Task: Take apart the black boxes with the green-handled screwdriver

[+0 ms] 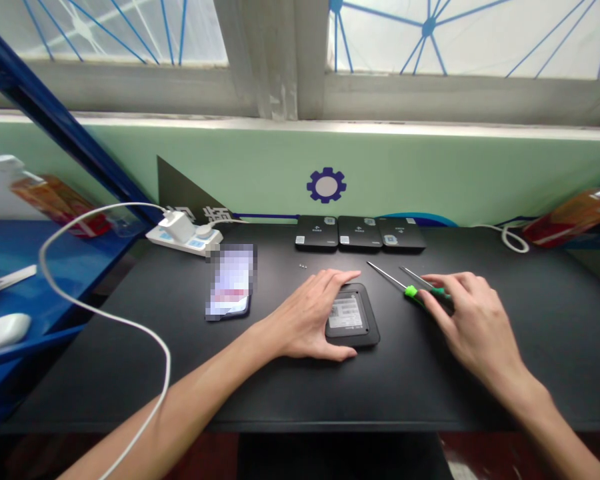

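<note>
A flat, square black device [351, 313] lies on the table with its white-labelled side up. My left hand [313, 317] spans its left part, with the thumb along the near edge and the fingers along the far edge. Two screwdrivers lie side by side, tips pointing away and to the left. One screwdriver [411, 291] has a bright green collar. My right hand [473, 320] curls around the dark green handle of the other screwdriver [439, 291], thumb and fingers on either side; its palm hides the handle ends. Several tiny screws [303, 267] sit beyond my left hand.
Three black boxes [360, 233] stand in a row by the wall. A phone [233, 280] lies left, near a white power strip [184, 239] with a charger. A white cable [130, 322] loops over the left side and across my left forearm. Bottles [570, 217] stand at the sides.
</note>
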`<state>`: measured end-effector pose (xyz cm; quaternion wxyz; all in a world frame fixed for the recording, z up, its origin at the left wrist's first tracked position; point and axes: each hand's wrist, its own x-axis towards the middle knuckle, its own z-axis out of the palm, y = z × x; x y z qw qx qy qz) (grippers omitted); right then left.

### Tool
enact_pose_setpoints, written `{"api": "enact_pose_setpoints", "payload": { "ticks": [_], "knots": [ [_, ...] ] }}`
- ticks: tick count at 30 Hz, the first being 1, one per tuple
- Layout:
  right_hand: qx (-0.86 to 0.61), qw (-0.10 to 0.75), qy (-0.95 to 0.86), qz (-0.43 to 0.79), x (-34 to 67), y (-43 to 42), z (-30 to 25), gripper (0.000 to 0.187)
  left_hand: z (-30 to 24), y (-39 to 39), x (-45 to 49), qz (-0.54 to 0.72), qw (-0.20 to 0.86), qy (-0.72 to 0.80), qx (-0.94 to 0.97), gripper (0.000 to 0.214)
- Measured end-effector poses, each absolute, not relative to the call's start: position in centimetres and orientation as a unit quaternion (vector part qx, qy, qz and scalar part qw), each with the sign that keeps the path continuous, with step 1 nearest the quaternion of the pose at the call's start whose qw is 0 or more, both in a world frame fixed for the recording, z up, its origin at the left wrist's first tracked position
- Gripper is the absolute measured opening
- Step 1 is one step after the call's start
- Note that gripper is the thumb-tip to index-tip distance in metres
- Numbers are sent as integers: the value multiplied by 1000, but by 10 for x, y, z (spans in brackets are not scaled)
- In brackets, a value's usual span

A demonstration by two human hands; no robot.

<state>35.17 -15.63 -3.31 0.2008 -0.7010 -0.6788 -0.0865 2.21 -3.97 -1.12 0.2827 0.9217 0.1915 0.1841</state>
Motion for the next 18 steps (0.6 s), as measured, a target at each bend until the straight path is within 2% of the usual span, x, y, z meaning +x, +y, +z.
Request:
{"api": "enact_pose_setpoints", "payload": {
  "ticks": [4,9,15,18],
  "knots": [
    [-734,199,-646,-66,377,-151,-35,51,-10,-40,22,189,287,188,920,120],
    [-744,258,-609,98,399,-144,-45,51,-7,-40,21,178,290,187,922,119],
    [-758,251,-589,129,411,-134,-49,57,-6,-41,21,164,284,188,926,119],
    [-751,255,-594,135,414,-132,-45,50,-4,-42,21,182,279,181,925,120]
  ]
}}
